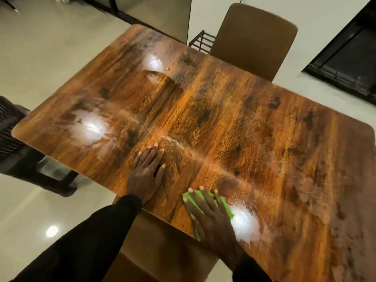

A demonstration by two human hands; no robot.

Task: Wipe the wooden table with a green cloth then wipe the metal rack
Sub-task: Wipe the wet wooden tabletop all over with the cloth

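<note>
The wooden table fills the view, glossy brown with wipe streaks and bright light glare. My right hand presses flat on the green cloth near the table's near edge, fingers straight and spread over it. My left hand rests flat on the bare wood a little to the left and farther in, fingers straight. A black metal rack shows beyond the far edge, partly hidden by a chair.
A brown padded chair stands at the far side. Another brown chair sits tucked under the near edge below my arms. A dark woven chair is at the left. A dark window frame is at the right. Pale tiled floor surrounds the table.
</note>
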